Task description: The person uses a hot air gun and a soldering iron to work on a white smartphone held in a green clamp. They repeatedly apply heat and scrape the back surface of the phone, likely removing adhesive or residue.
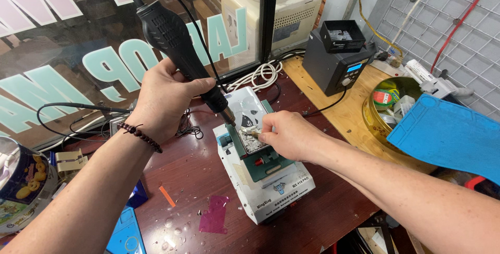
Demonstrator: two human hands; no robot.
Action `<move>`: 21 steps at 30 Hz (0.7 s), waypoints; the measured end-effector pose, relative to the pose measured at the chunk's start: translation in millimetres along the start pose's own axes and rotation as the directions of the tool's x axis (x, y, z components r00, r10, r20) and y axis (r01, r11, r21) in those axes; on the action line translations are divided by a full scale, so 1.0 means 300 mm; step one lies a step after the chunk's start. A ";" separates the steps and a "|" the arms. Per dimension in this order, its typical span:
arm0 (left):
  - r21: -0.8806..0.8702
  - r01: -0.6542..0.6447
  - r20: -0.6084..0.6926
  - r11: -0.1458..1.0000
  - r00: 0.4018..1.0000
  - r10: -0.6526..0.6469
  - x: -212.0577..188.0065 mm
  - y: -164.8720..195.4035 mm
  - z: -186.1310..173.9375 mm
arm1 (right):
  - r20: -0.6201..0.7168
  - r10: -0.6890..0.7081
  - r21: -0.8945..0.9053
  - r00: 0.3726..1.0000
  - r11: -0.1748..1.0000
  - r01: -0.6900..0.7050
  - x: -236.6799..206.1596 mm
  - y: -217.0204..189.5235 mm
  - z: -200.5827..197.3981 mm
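Observation:
My left hand [164,98] grips a black hot-air gun [179,48] with its nozzle angled down at a small board [251,142] clamped on a white heating stand [271,186]. A cable runs up from the gun's top. My right hand [289,135] rests on the stand and pinches a thin metal tool, likely tweezers, whose tip touches the board just beside the nozzle. A crumpled silver foil piece [247,109] lies on the stand behind the board.
A black control station [338,61] stands at the back right. A blue mat [442,134] covers part of a round yellow bowl [376,121] of small parts. A cookie tin [23,186] sits at left. A pink plastic scrap [213,215] and orange strip [167,196] lie on the dark red table.

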State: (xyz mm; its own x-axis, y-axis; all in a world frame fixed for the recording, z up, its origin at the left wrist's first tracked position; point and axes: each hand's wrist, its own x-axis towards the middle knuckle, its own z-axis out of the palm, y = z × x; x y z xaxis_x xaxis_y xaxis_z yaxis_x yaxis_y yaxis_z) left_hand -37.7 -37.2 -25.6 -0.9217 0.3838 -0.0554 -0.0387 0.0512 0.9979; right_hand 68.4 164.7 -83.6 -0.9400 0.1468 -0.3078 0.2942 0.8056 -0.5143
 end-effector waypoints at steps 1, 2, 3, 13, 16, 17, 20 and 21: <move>-0.006 0.007 -0.003 1.000 1.000 -0.007 0.001 -0.001 0.000 | 0.009 0.016 0.003 1.000 1.000 -0.016 -0.002 -0.005 -0.002; 0.007 0.006 -0.004 1.000 1.000 -0.006 0.001 -0.001 -0.002 | -0.008 -0.007 -0.008 1.000 1.000 0.007 -0.006 -0.010 -0.005; 0.021 0.004 -0.006 1.000 1.000 -0.003 0.001 -0.002 -0.003 | -0.026 -0.031 -0.020 0.999 0.999 0.031 -0.011 -0.016 -0.008; -0.002 -0.037 -0.035 0.999 0.999 0.037 0.018 -0.013 -0.006 | -0.145 -0.141 -0.280 0.979 0.955 0.096 -0.153 -0.003 -0.009; 0.015 -0.045 -0.033 0.999 0.998 0.045 0.028 -0.013 -0.007 | -0.254 -0.219 -0.200 0.942 0.965 0.170 -0.168 0.011 0.029; 0.011 -0.048 -0.021 0.999 0.999 0.048 0.031 -0.015 -0.003 | -0.256 -0.204 -0.180 0.945 0.970 0.160 -0.168 0.015 0.042; -0.004 -0.043 -0.010 0.999 0.999 0.043 0.031 -0.018 0.000 | -0.264 -0.187 -0.119 0.946 0.980 0.161 -0.163 0.016 0.079; -0.016 -0.035 -0.005 0.999 0.999 0.035 0.032 -0.018 0.002 | -0.280 -0.188 -0.099 0.941 0.981 0.166 -0.163 0.016 0.084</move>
State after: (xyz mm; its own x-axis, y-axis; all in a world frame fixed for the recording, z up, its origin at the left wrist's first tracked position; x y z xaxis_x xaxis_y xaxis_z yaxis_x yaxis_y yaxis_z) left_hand -46.1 -33.3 -31.4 -0.9244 0.3808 -0.0203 -0.0125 0.0231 0.9997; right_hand 120.1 147.0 -91.4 -0.9885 0.1478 0.0308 0.1154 0.8716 -0.4765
